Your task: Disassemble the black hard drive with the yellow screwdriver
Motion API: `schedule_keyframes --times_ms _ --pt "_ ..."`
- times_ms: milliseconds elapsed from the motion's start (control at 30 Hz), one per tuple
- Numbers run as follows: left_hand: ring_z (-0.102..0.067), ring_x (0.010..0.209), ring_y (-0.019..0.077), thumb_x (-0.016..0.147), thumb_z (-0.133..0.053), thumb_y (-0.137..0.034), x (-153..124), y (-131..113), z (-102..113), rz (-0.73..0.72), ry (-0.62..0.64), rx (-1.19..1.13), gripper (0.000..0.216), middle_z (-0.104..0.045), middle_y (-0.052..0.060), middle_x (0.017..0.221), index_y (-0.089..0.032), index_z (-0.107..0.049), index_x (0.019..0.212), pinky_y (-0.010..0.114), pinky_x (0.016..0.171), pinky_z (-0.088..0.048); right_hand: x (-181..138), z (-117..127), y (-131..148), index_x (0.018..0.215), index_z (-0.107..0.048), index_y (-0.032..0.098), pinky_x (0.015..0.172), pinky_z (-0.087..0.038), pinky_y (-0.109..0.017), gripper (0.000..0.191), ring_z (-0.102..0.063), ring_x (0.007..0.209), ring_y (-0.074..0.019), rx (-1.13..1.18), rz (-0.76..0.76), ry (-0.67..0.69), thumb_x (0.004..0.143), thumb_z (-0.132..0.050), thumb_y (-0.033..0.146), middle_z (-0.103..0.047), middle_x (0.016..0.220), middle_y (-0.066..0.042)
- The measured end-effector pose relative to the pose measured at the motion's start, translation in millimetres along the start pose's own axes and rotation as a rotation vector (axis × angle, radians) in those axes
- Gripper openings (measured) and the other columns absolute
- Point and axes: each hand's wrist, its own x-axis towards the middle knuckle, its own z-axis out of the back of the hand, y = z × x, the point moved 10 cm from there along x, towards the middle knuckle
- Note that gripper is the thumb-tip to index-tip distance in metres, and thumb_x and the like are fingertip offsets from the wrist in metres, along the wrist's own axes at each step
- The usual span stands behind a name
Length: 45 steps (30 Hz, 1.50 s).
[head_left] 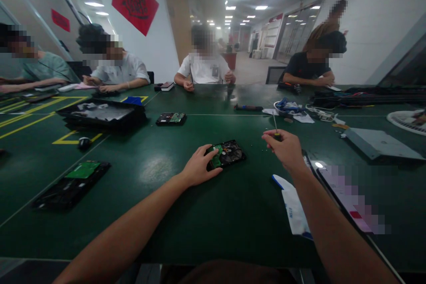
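Observation:
A black hard drive (229,153) with a green circuit board lies on the dark green table (159,204) in front of me. My left hand (199,166) rests on its near left corner, fingers curled against it. My right hand (282,147) hovers to the right of the drive, closed around a screwdriver (275,128) whose thin shaft points up and away. The two hands are apart, with the drive between them.
Another hard drive (171,118) lies farther back, a black tray (100,114) to the left, a dismantled device (71,184) at near left. A white packet (294,211) and a tablet (349,191) lie by my right arm. Several people sit around the table's far side.

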Motion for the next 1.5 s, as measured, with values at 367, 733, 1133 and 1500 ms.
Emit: schedule_keyframes --times_ms 367,733,1133,1500 --pt "-0.037 0.149 0.0326 0.087 -0.065 -0.062 -4.6 -38.0 -11.3 -0.178 0.139 -0.144 0.080 -0.034 0.018 0.163 -0.022 -0.043 0.153 0.051 0.118 -0.040 -34.5 -117.3 53.3 0.095 -0.072 0.023 0.086 -0.047 -0.028 0.010 -0.069 0.095 -0.0193 -0.489 0.273 0.503 0.093 -0.063 0.023 -0.076 0.101 -0.003" --pt "-0.039 0.146 0.0344 0.087 -0.064 -0.064 -2.6 -36.5 -9.9 -0.194 0.129 -0.157 0.076 -0.036 0.016 0.162 -0.024 -0.048 0.150 0.054 0.118 -0.040 -32.4 -151.7 36.1 0.092 -0.077 0.026 0.082 -0.046 -0.028 0.009 -0.069 0.096 -0.0213 -0.602 0.224 0.666 0.090 -0.068 0.027 -0.077 0.099 -0.002" --pt "-0.039 0.146 0.0339 0.088 -0.064 -0.063 -3.0 -36.1 -10.6 -0.189 0.139 -0.162 0.076 -0.037 0.016 0.162 -0.025 -0.047 0.151 0.054 0.117 -0.040 -24.1 -152.0 32.1 0.088 -0.077 0.025 0.081 -0.048 -0.026 0.005 -0.070 0.092 -0.0198 -0.572 0.231 0.621 0.085 -0.073 0.024 -0.077 0.095 -0.002" --pt "-0.039 0.147 0.0333 0.088 -0.061 -0.065 -3.0 -35.3 -11.5 -0.184 0.155 -0.149 0.076 -0.037 0.016 0.162 -0.024 -0.047 0.152 0.053 0.118 -0.040 -26.0 -152.1 35.4 0.086 -0.077 0.025 0.079 -0.048 -0.026 0.005 -0.070 0.092 -0.0206 -0.552 0.246 0.608 0.085 -0.072 0.027 -0.077 0.094 -0.002"
